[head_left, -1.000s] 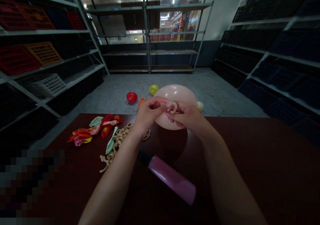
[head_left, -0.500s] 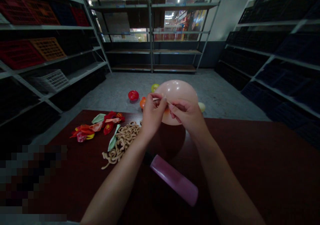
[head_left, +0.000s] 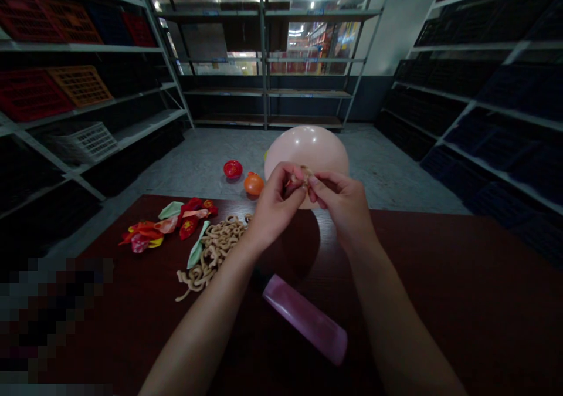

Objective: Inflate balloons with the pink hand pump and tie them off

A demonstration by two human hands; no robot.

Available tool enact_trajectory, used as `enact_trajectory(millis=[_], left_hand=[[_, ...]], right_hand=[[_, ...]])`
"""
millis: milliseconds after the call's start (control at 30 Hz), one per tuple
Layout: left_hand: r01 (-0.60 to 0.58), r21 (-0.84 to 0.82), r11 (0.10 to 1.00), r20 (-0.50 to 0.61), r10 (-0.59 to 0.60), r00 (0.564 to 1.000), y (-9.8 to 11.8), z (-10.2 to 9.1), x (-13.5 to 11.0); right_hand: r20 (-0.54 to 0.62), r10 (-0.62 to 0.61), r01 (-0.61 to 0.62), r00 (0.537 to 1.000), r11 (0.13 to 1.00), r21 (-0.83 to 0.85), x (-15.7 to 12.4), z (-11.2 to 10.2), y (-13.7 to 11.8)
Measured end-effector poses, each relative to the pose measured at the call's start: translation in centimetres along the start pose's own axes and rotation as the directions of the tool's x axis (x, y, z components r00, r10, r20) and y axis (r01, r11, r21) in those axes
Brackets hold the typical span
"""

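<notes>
A blown-up pale pink balloon point(head_left: 308, 146) is held in the air above the far edge of the dark red table point(head_left: 440, 278). My left hand point(head_left: 275, 205) and my right hand point(head_left: 343, 202) meet at its neck, both with fingers pinched on the neck. A pink hand pump point(head_left: 305, 318) lies on the table below my forearms. A heap of tan elastic loops point(head_left: 211, 252) and several flat, uninflated balloons point(head_left: 167, 226) lie to the left of my left arm.
A red balloon point(head_left: 233, 169) and an orange balloon point(head_left: 254, 183) lie on the grey floor beyond the table. Metal shelving with crates point(head_left: 79, 85) lines the left, more shelving the back and right.
The balloon and both hands have risen a little. The loop of neck seen round my right fingers a second ago is gone; both hands now pinch close together at the neck.
</notes>
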State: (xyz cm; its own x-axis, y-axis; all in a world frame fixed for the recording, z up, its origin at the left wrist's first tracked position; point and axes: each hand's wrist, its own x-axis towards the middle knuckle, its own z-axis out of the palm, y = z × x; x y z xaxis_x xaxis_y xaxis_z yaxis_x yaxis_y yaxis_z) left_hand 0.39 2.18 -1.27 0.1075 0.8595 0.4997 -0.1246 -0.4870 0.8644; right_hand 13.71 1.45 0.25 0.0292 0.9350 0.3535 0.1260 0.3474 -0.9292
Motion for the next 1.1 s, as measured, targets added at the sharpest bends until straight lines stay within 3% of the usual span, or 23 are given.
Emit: enact_trajectory(millis=[167, 533, 733, 900, 1100], left_hand=[[-0.107, 0.251, 0.962, -0.005, 0.112, 0.994, -0.3, -0.4, -0.1], [-0.109, 0.551, 0.827, -0.071, 0.177, 0.982, -0.2, 0.1, -0.3], [-0.097, 0.560, 0.823, -0.047, 0.149, 0.988, -0.3, -0.5, 0.0], [-0.047, 0.458, 0.888, -0.043, 0.074, 0.996, 0.0, -1.1, 0.4], [0.039, 0.313, 0.949, 0.162, -0.094, 0.982, 1.6, -2.5, 0.4]], right_hand=[[-0.039, -0.060, 0.057, 0.997, 0.996, -0.066, 0.0, 0.6, 0.4], [-0.153, -0.203, 0.139, 0.967, 0.926, -0.351, -0.9, 1.3, 0.2], [-0.085, -0.249, 0.185, 0.965, 0.873, -0.451, -0.9, 1.2, 0.2], [0.004, -0.295, 0.259, 0.955, 0.830, -0.494, -0.8, 0.7, 0.1], [0.090, -0.266, 0.279, 0.960, 0.877, -0.390, -0.8, 0.1, -0.5]])
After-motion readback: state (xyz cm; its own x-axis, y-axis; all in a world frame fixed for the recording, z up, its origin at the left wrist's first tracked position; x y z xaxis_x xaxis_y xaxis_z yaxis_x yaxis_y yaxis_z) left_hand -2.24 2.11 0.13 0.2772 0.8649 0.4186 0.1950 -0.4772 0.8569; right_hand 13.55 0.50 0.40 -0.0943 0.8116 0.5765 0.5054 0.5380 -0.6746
